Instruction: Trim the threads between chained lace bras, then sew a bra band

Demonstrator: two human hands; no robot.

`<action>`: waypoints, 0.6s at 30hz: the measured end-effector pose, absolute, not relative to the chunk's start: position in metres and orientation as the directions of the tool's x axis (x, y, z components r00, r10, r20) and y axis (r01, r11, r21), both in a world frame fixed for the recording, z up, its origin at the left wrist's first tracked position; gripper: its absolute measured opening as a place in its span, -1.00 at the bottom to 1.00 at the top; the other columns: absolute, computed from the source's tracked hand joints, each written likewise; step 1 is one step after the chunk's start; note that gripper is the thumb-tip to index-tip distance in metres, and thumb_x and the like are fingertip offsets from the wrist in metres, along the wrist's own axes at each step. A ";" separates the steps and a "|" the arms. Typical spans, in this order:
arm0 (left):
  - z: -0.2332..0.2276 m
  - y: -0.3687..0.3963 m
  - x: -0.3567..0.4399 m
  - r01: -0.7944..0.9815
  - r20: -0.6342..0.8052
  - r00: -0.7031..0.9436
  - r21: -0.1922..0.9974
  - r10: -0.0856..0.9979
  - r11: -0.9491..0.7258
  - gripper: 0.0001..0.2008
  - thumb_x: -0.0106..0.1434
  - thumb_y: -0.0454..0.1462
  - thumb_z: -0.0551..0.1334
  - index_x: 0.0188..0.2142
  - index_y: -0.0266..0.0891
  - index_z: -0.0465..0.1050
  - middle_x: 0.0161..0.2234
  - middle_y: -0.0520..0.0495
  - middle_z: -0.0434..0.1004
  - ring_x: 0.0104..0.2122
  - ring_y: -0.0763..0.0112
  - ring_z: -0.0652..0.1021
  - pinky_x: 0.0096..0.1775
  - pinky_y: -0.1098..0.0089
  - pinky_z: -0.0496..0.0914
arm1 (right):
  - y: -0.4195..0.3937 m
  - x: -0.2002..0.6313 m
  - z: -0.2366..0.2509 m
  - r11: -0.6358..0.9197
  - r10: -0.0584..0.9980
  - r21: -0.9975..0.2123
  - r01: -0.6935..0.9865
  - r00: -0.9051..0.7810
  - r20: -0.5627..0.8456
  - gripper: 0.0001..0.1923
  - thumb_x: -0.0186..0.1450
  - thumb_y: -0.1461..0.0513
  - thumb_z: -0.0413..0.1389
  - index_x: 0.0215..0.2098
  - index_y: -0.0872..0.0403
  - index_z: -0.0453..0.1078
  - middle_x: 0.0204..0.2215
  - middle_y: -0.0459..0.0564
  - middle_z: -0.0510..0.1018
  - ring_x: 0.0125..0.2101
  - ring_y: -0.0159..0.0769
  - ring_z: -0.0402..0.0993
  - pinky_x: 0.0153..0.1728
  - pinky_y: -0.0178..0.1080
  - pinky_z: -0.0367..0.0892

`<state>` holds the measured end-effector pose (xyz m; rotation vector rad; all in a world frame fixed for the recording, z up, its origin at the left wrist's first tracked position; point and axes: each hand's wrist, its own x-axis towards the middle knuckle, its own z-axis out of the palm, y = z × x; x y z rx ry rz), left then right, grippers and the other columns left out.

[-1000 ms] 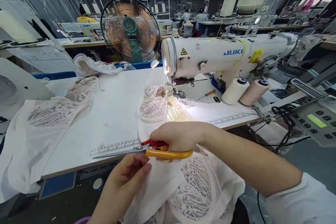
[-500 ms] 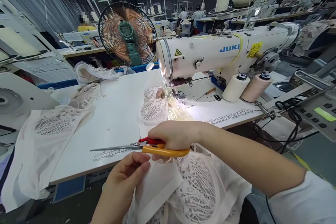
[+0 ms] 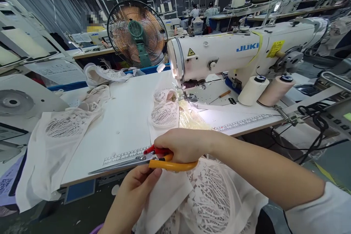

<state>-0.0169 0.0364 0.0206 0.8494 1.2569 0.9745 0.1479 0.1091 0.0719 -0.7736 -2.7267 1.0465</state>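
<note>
Head view: your right hand grips the scissors, blades shut.
Left hand: your fingertips pinch the lace fabric just below the blades.
Table edge: beyond your fingers, open room leftward.

Scissors: shiny metal blades, glossy orange and red plastic handles. Garment: white matt cloth with openwork lace. Table: smooth matt white. Sewing machine: glossy white enamel. Fan: metal wire grille.
</note>
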 end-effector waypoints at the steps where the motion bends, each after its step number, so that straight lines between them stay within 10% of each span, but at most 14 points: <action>1: 0.021 0.037 -0.017 -0.129 -0.376 0.069 0.915 0.924 0.382 -0.74 -0.19 -0.13 0.43 -0.49 -0.19 0.53 -0.59 0.03 0.48 -0.48 0.37 0.45 -0.40 0.45 0.35 | 0.108 0.148 0.071 0.606 0.528 -0.667 0.434 -0.846 -0.072 -0.85 0.11 0.27 0.02 -0.53 0.07 0.08 -0.54 -0.13 0.31 -0.55 -0.41 0.17 -0.56 -0.35 0.10; 6: 0.023 0.039 -0.025 -0.180 -0.405 0.034 0.897 0.914 0.404 -0.75 -0.16 -0.14 0.42 -0.58 -0.24 0.46 -0.62 0.06 0.42 -0.58 0.52 0.37 -0.51 0.55 0.27 | 0.086 0.162 0.068 0.276 0.758 -0.847 0.455 -0.645 -0.099 -0.72 0.13 0.09 0.10 -0.43 0.07 0.11 -0.48 -0.12 0.32 -0.52 -0.42 0.21 -0.53 -0.36 0.16; 18: 0.023 0.043 -0.027 -0.222 -0.368 -0.142 0.916 0.919 0.333 -0.74 -0.24 -0.16 0.42 -0.59 -0.23 0.44 -0.63 0.09 0.40 -0.57 0.49 0.37 -0.51 0.53 0.26 | 0.037 0.177 0.034 0.256 0.670 -0.727 0.637 -0.659 -0.342 -0.57 0.17 -0.10 -0.05 -0.48 0.09 0.25 -0.56 -0.07 0.34 -0.59 -0.41 0.18 -0.59 -0.36 0.08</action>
